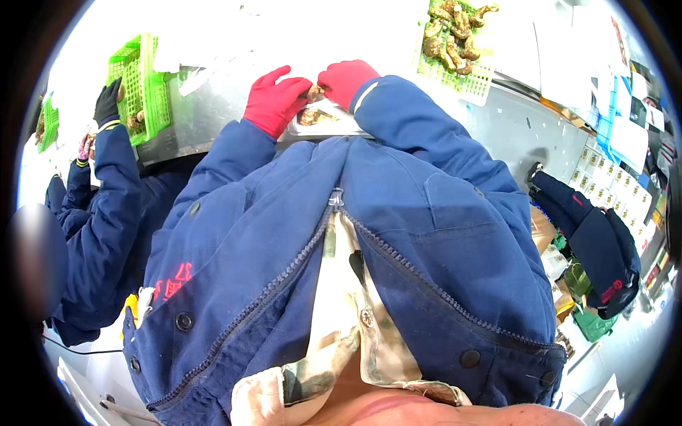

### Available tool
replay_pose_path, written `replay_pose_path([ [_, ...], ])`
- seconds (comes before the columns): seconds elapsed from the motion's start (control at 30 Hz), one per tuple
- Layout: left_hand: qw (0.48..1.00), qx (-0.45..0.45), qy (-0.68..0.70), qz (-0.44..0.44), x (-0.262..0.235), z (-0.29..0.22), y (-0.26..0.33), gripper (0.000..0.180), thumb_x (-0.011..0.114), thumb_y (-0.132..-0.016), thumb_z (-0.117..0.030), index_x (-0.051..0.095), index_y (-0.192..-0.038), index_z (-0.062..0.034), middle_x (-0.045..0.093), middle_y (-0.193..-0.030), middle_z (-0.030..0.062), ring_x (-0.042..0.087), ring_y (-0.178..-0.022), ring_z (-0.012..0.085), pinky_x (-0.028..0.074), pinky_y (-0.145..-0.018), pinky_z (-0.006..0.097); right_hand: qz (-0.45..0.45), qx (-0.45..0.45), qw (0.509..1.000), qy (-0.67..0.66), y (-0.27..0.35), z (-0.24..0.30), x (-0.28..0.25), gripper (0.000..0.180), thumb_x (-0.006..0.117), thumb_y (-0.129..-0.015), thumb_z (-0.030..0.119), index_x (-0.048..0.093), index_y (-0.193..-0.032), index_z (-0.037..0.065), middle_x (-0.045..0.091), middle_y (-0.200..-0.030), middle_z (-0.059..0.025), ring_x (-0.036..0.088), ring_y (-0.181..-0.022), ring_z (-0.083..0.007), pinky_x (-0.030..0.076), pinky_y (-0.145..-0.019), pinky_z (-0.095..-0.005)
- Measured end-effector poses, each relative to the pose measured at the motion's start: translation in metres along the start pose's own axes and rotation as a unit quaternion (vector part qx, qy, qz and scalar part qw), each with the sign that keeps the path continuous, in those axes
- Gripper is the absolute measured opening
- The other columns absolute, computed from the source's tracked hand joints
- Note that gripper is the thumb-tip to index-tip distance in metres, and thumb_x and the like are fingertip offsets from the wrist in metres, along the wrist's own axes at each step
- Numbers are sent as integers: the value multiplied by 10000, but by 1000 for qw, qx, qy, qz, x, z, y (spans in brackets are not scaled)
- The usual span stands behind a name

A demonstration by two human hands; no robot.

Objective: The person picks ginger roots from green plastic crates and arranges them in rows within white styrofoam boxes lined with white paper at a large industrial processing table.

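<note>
Mushroom (315,93) between two red-gloved hands (275,104), one tray (332,128) near

The table (219,113) I stand at is grey, its top washed to white by glare beyond the white tray (344,126), which lies at the near edge, close in front of me. To the left of that tray I have thin white scraps (195,82) on the grey top, and farther left than those stands a bright green lattice basket (158,103). Beyond the tray and well off to its right, I see a second green basket (472,86), its lattice edge turned pale where the strong light falls on it.
</note>
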State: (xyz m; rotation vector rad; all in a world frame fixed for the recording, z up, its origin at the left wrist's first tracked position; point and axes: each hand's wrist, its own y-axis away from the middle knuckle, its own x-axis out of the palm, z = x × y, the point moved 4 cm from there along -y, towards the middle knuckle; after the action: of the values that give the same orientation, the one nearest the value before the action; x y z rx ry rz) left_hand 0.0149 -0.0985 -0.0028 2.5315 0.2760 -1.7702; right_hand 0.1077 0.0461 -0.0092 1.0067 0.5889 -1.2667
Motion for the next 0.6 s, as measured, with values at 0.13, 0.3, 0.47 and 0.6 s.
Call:
replay_pose_path([
  [0.13, 999, -7, -40, 1, -2, -14, -9, 358, 723, -775, -174, 631, -1120, -190, 674, -1127, -14, 552, -1174, 316, 444, -967, 432, -18, 33, 999, 15, 5, -3, 6, 182, 583, -878, 240, 675, -998, 140, 678, -949, -92, 646, -931, -294, 516, -800, -415],
  [0.3, 999, -20, -37, 6, -10, -15, -7, 344, 726, -785, -215, 645, -1119, -211, 668, -1148, -31, 514, -1225, 296, 396, -997, 451, -12, 55, 998, 15, 12, -1, 2, 216, 605, -864, 240, 662, -1046, 140, 673, -995, -87, 646, -943, -288, 517, -809, -410],
  [0.47, 996, -36, -43, 66, -1, -10, -15, 302, 707, -802, -225, 655, -1099, -212, 668, -1155, -32, 530, -1207, 304, 400, -1006, 434, -2, 64, 998, 22, 11, -12, 13, 303, 610, -867, 301, 641, -1126, 145, 652, -1052, -88, 627, -975, -292, 495, -846, -416],
  [0.6, 999, -24, -25, 37, -22, -16, -18, 346, 694, -808, -193, 645, -1149, -160, 641, -1215, 53, 530, -1204, 340, 433, -995, 444, -32, 70, 997, -27, 25, -21, -8, 335, 645, -855, 313, 617, -1138, 137, 641, -1113, -85, 613, -1052, -284, 491, -882, -419],
])
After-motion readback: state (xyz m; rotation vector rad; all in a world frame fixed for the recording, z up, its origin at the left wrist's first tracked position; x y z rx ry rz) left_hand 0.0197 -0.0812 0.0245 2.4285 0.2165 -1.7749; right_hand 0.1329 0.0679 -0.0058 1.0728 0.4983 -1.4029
